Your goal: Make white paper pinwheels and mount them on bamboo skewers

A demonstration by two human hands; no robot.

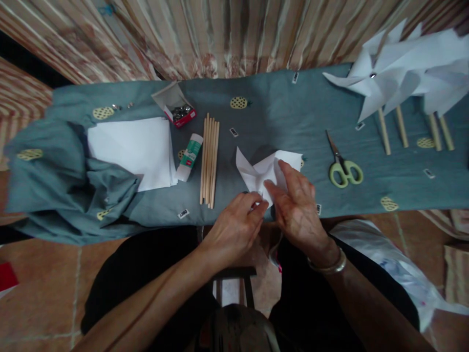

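Observation:
A white paper pinwheel point(262, 168), with corners curled up, lies near the front edge of the cloth-covered table. My left hand point(240, 220) pinches its near edge, thumb and forefinger closed together. On the right side, my right hand point(295, 205) presses the paper, thumb near its middle and fingers closed on a fold. Both hands partly hide the paper. Left of it lie several thin wooden sticks point(209, 164) side by side and a glue stick point(189, 157). Green-handled scissors point(345, 168) rest to the right, blades pointing away from me.
Stacked white paper point(132, 151) sits at left, beside bunched cloth point(69, 171). An open red box of metal pins point(181, 113) stands behind the glue stick. Several pinwheels on sticks point(395, 76) lie at the far right. A striped curtain point(234, 34) hangs along the back edge.

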